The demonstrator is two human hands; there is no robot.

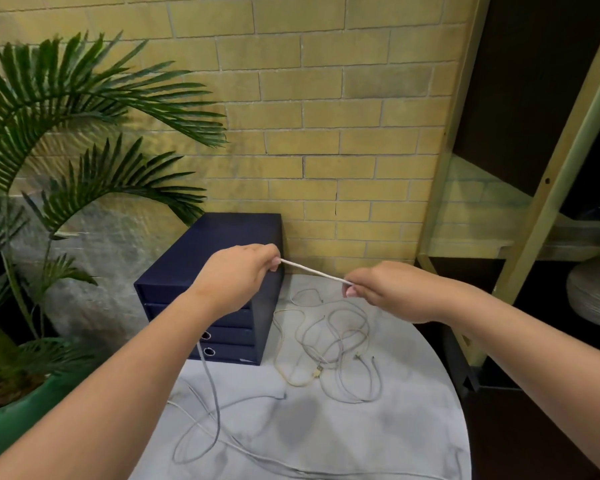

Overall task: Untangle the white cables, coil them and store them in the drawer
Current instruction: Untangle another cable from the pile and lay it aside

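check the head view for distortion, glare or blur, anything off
Head view: wide-angle bend, the courses of the brick wall bow and the shelf frame leans; light is soft, no glare; grey patches on the table may be shadow or marbling; the white cable pinched between the left hand and right hand is sharp.

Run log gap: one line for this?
left hand pinches thin white cable; right hand pinches it, taut; pale cable tangle on grey table; navy drawer box beside
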